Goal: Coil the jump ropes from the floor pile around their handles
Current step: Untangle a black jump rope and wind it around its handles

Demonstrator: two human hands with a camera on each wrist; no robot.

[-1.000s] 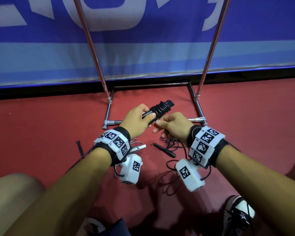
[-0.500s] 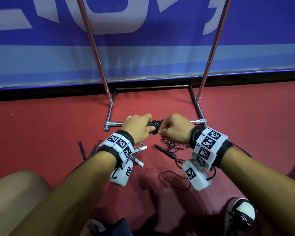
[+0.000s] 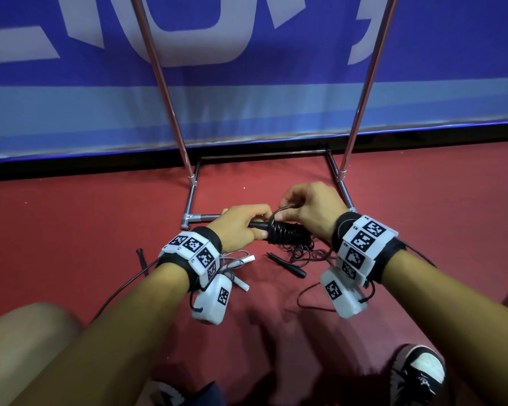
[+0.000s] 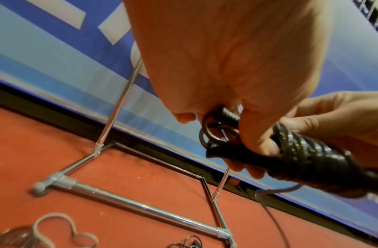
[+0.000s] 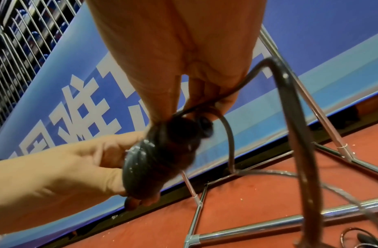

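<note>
A black jump rope's handles [image 3: 285,232] [image 4: 294,154] [image 5: 162,159] lie level between my hands, with black cord coiled tightly around them. My left hand [image 3: 241,227] [image 4: 237,117] grips the left end of the handles. My right hand [image 3: 308,209] [image 5: 196,94] pinches a loop of the black cord [image 3: 279,213] [image 5: 287,104] just above the coil. Below my hands a loose black rope [image 3: 302,256] and its handle [image 3: 286,265] lie tangled on the red floor. A grey rope with white handles [image 3: 241,259] lies by my left wrist.
A chrome rack [image 3: 343,159] [image 4: 124,203] [image 5: 256,229] stands on the red floor against a blue banner [image 3: 247,68], its base bar just behind my hands. Another black handle [image 3: 143,260] lies at the left. My shoe [image 3: 420,373] and knee [image 3: 24,329] are near the bottom.
The handles dropped from a raised tilt to level. My right hand then rose, pulling a loop of cord up over the coil.
</note>
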